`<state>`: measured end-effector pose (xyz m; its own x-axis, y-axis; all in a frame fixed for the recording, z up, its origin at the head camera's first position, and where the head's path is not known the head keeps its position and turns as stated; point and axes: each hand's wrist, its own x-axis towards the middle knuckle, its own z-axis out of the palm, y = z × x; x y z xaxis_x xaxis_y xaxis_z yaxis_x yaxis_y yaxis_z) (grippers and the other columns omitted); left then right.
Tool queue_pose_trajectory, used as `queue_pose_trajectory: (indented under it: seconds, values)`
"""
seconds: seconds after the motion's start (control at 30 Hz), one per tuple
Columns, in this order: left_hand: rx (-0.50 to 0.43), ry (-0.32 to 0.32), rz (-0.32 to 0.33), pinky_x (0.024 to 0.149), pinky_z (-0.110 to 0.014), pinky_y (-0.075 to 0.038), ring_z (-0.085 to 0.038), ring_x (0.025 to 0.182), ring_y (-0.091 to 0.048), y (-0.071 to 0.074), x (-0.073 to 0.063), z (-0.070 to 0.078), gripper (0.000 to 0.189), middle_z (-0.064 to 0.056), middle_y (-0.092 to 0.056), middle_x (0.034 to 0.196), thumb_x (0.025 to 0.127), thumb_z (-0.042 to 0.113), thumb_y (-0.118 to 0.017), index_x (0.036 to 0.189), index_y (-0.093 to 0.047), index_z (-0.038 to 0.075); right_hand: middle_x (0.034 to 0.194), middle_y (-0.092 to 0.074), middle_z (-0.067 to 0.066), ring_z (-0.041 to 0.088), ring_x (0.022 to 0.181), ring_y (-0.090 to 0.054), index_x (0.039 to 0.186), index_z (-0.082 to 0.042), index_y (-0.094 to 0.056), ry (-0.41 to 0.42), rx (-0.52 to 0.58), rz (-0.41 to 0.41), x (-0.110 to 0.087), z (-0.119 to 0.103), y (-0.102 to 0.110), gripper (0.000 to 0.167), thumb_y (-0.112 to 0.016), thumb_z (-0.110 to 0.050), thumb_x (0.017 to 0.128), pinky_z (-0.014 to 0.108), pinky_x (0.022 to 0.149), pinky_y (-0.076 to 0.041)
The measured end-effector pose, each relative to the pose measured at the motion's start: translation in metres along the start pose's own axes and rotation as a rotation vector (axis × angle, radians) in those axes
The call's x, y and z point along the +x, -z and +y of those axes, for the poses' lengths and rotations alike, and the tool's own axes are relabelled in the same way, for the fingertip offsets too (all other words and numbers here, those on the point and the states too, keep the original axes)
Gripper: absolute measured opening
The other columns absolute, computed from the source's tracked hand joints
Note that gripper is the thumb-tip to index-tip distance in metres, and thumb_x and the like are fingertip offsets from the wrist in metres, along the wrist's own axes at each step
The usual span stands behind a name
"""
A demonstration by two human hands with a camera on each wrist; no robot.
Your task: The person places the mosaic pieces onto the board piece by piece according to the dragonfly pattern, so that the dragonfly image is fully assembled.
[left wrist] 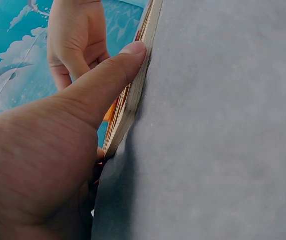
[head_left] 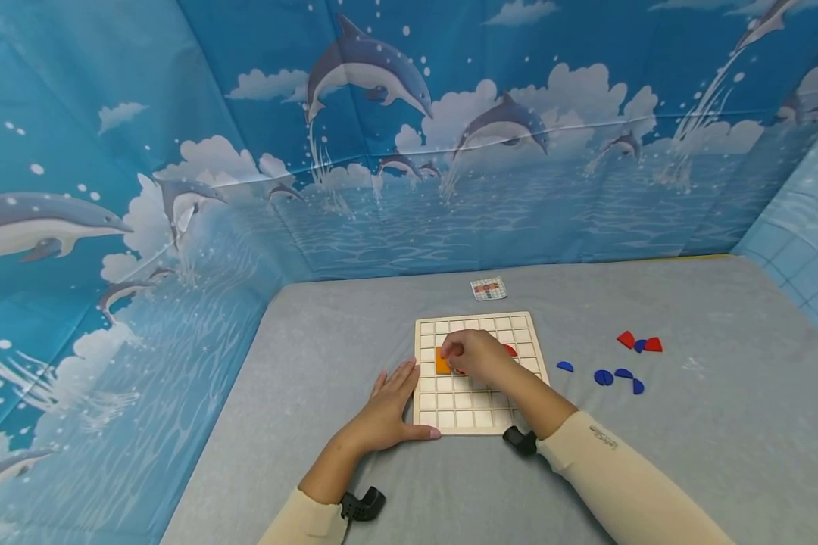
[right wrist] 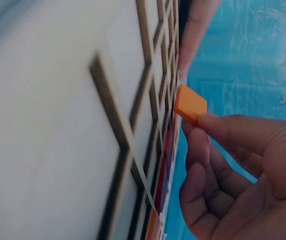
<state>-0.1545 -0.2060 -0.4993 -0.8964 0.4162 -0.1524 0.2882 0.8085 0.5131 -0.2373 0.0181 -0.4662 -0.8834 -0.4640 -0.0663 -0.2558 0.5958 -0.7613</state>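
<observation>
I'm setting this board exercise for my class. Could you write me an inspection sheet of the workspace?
Surface: grey cloth, lying under everything.
Job's things: gridded wooden board; orange piece, held; red piece on the board; loose red pieces and blue pieces to its right; printed card beyond it.
Clutter: nothing seen.
Grips: left grip touches the board's left and near edges; right grip pinches the orange piece over the board.
Cables: nothing seen.
Surroundings: dolphin-print backdrop behind and to the left.

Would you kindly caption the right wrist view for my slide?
The right hand pinches an orange tile over a gridded board.
</observation>
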Motion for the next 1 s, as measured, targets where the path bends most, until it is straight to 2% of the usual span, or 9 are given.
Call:
queue_pose_trajectory:
  seconds: [0.17,0.3,0.53,0.73,0.87,1.0]
  values:
    - [0.005,-0.004,0.0,0.129,-0.053,0.0,-0.018,0.16,-0.005,-0.001,0.001,-0.001,0.117,0.0,-0.006,0.172,0.08,0.066,-0.074,0.163,-0.014,0.01,0.077,-0.064,-0.004,0.013,0.071,-0.055,0.089,-0.015,-0.074,0.028,-0.119,0.049,0.001,0.0,-0.006,0.011,-0.07,-0.005,0.089,0.028,0.069,-0.045]
    - [0.007,-0.007,0.002,0.128,-0.053,0.0,-0.019,0.16,-0.006,-0.001,0.0,0.0,0.117,-0.001,-0.006,0.172,0.081,0.065,-0.075,0.163,-0.014,0.009,0.077,-0.064,-0.003,0.015,0.071,-0.054,0.086,-0.015,-0.074,0.039,-0.174,0.079,0.0,-0.001,-0.008,0.012,-0.071,-0.004,0.087,0.029,0.069,-0.045]
    - [0.015,-0.007,0.005,0.128,-0.053,-0.001,-0.019,0.16,-0.006,-0.001,0.001,-0.001,0.117,-0.001,-0.006,0.172,0.081,0.064,-0.075,0.163,-0.013,0.009,0.084,-0.058,0.001,0.015,0.072,-0.051,0.089,-0.014,-0.074,0.04,-0.242,0.053,0.002,0.0,-0.011,0.008,-0.074,-0.006,0.086,0.029,0.065,-0.043]
    - [0.02,-0.007,0.007,0.129,-0.053,0.0,-0.019,0.16,-0.006,-0.001,0.002,-0.002,0.116,-0.001,-0.006,0.172,0.081,0.065,-0.075,0.163,-0.014,0.009,0.082,-0.059,0.001,0.015,0.071,-0.051,0.09,-0.013,-0.074,0.038,-0.271,0.053,0.004,0.0,-0.014,0.008,-0.073,-0.006,0.086,0.029,0.065,-0.044]
    - [0.017,-0.009,0.006,0.128,-0.053,-0.001,-0.019,0.16,-0.006,-0.002,0.001,-0.002,0.116,-0.001,-0.007,0.172,0.081,0.065,-0.075,0.163,-0.016,0.009,0.079,-0.059,-0.001,0.015,0.071,-0.051,0.093,-0.013,-0.074,0.032,-0.23,0.051,0.003,0.0,-0.012,0.01,-0.074,-0.006,0.086,0.028,0.065,-0.043]
    - [0.019,-0.007,0.0,0.129,-0.053,0.0,-0.019,0.16,-0.005,-0.002,0.001,-0.003,0.115,0.0,-0.006,0.172,0.081,0.065,-0.074,0.163,-0.016,0.009,0.079,-0.059,-0.001,0.014,0.071,-0.052,0.097,-0.013,-0.074,0.02,-0.113,0.048,0.0,0.001,-0.007,0.008,-0.073,-0.01,0.09,0.028,0.066,-0.042]
